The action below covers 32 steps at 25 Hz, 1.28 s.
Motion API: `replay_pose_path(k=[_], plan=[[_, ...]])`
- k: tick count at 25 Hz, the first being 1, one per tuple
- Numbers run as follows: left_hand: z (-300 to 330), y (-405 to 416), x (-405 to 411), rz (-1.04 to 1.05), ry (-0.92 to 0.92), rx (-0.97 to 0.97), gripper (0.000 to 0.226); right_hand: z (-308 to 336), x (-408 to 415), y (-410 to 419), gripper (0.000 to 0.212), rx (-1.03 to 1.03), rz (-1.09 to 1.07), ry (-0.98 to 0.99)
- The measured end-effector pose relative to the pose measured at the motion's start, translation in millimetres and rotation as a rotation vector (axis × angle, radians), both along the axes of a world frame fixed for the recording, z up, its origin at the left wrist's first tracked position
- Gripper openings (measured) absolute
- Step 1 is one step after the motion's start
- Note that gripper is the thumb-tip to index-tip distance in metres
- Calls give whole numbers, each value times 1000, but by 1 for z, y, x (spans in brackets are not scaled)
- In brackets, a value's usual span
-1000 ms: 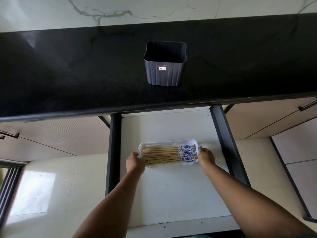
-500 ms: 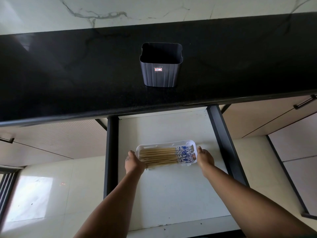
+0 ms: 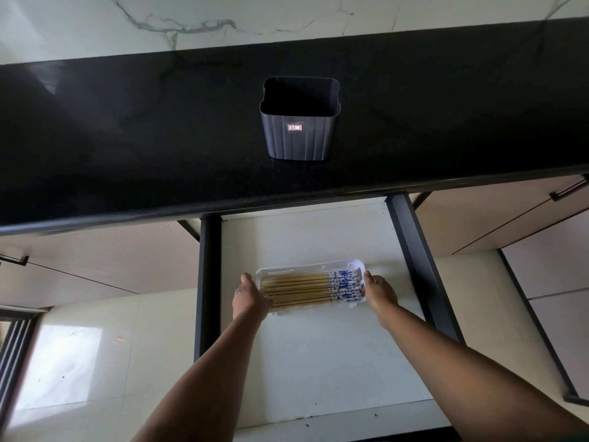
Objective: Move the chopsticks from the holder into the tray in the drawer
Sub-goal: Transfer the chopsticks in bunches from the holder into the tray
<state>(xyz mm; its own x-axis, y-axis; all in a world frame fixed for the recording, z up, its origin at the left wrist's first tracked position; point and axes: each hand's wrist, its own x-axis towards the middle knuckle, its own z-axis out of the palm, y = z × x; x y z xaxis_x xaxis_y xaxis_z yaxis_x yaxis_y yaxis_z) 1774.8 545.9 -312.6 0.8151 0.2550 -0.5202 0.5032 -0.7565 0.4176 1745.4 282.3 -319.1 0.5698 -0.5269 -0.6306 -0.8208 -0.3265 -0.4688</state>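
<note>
A dark grey ribbed holder (image 3: 299,122) stands on the black countertop and looks empty inside. Below it the drawer (image 3: 318,362) is pulled open, white inside with dark side rails. A white tray (image 3: 309,267) lies in the drawer and holds several wooden chopsticks (image 3: 296,290) with blue-and-white patterned ends pointing right. My left hand (image 3: 250,298) grips the tray's left end. My right hand (image 3: 379,293) holds its right end.
The black countertop (image 3: 127,138) overhangs the back of the drawer. Beige cabinet fronts with dark handles (image 3: 570,191) flank the drawer on both sides. A glossy tiled floor (image 3: 79,362) shows below left, and a marble wall runs along the top.
The camera view shifted slightly. Both hands stay on the tray's ends, and the tray has barely moved in the drawer.
</note>
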Motion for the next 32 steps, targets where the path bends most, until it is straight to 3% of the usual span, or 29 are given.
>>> replay_pose_path(k=[6, 9, 12, 15, 18, 22, 32], plan=[[-7, 2, -4, 75, -2, -64, 52, 1, 2, 0, 48, 17, -36, -30], [-10, 0, -2, 197, 10, -58, 52, 10, -10, 0, 36, -167, 12, -233], [-12, 0, 0, 237, 21, -50, 45, 18, -16, -4, 26, -416, 560, -545], [-12, -1, 0, 195, -2, -35, 30, 31, 5, 2, 15, -339, 1017, -326], [-11, -4, -2, 183, -39, -39, 24, 29, 28, 24, 15, -368, 1278, -41], [-11, -3, -5, 138, -71, -22, 31, 24, 36, 31, 19, -449, 1328, 12], [-15, 6, -16, 148, -113, -137, 47, 15, 29, 26, 21, -519, 1321, -194]])
